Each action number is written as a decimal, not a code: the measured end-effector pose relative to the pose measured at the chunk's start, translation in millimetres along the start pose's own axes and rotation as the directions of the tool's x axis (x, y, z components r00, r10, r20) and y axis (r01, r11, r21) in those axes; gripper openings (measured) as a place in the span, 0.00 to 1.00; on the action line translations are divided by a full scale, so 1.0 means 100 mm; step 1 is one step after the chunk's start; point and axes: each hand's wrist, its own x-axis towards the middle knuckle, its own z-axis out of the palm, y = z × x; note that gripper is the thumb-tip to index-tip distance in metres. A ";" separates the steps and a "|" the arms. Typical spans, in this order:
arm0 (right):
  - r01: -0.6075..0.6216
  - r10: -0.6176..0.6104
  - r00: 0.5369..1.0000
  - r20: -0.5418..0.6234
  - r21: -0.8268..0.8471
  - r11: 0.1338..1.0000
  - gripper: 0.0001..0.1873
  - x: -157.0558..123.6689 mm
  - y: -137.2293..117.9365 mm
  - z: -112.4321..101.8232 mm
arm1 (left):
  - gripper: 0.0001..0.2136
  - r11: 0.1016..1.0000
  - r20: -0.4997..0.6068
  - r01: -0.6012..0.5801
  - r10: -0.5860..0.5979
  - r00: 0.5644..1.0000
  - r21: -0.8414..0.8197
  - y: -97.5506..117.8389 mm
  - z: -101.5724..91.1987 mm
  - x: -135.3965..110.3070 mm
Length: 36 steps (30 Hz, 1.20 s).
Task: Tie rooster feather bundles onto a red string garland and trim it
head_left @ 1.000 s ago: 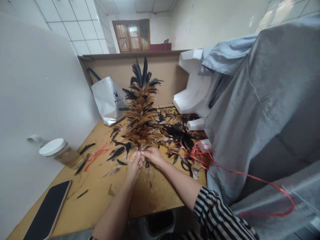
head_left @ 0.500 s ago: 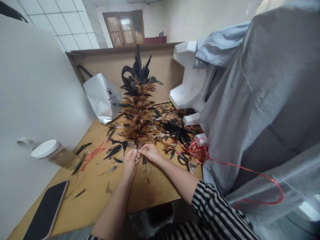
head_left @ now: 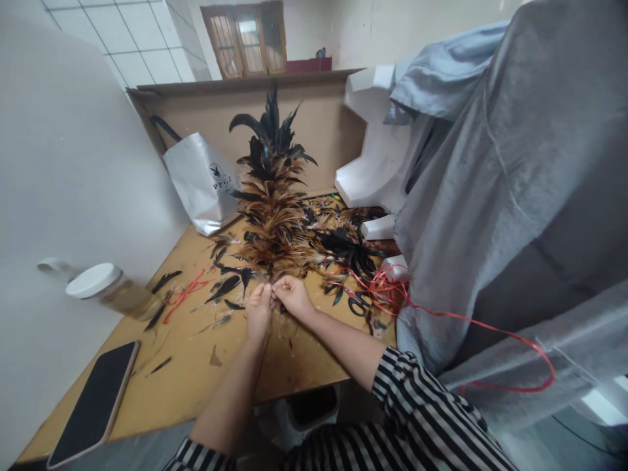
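Note:
A tall bundle of brown and black feathers (head_left: pixel 271 203) stands upright above the wooden table (head_left: pixel 196 373). Both my hands pinch its lower end. My left hand (head_left: pixel 259 312) is closed at the base from the left, and my right hand (head_left: pixel 293 296) is closed on it from the right, fingertips touching. A red string (head_left: pixel 456 320) runs from a tangle near black scissors (head_left: pixel 360 304) off to the right and loops back.
Loose feathers (head_left: pixel 343 252) lie heaped behind my hands. A lidded jar (head_left: pixel 115 293) and a dark phone (head_left: pixel 95 402) sit at the left. A silver bag (head_left: pixel 203 183), white foam blocks (head_left: pixel 375 163) and grey cloth (head_left: pixel 495 196) crowd the back and right.
The feather bundle has turned slightly, its black top feathers now curling left. My hands stay pinched at its base. The camera has shifted a little.

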 end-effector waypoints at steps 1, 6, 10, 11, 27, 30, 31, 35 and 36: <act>0.002 -0.002 1.000 0.019 0.010 1.000 0.10 0.02 0.01 -0.01 | 0.13 1.000 0.015 -0.003 0.003 1.000 -0.001 0.01 -0.01 0.01; -0.042 0.038 0.997 0.067 0.063 0.997 0.15 0.10 0.08 -0.09 | 0.11 0.999 0.092 0.010 -0.006 0.996 -0.049 0.02 -0.02 0.02; -0.045 0.035 0.996 0.077 0.131 0.990 0.17 0.13 0.08 -0.11 | 0.13 0.999 0.074 0.014 -0.010 0.997 -0.043 -0.02 -0.01 0.03; -0.051 0.041 0.997 0.072 0.148 0.988 0.17 0.12 0.08 -0.11 | 0.14 0.999 0.058 0.009 -0.007 0.998 -0.036 -0.04 -0.02 0.04; -0.088 0.092 0.988 -0.128 0.038 0.995 0.19 0.09 0.02 -0.07 | 0.15 0.733 0.069 -0.375 0.412 0.909 0.568 -0.15 -0.13 0.02; -0.084 0.084 0.991 -0.103 0.009 0.996 0.19 0.09 -0.03 -0.09 | 0.15 0.779 0.055 -0.346 0.374 0.926 0.522 -0.12 -0.11 0.00; -0.091 0.091 0.992 -0.085 0.004 0.996 0.20 0.09 -0.04 -0.10 | 0.15 0.827 0.033 -0.308 0.332 0.943 0.471 -0.12 -0.10 0.00; -0.105 0.105 0.994 0.004 0.007 0.994 0.19 0.09 -0.08 -0.16 | 0.20 0.988 0.023 -0.059 0.056 0.998 0.145 -0.12 -0.07 0.01; -0.100 0.100 0.995 0.023 0.011 0.995 0.19 0.10 -0.09 -0.18 | 0.21 0.998 0.051 0.014 -0.017 0.999 0.057 -0.11 -0.07 0.00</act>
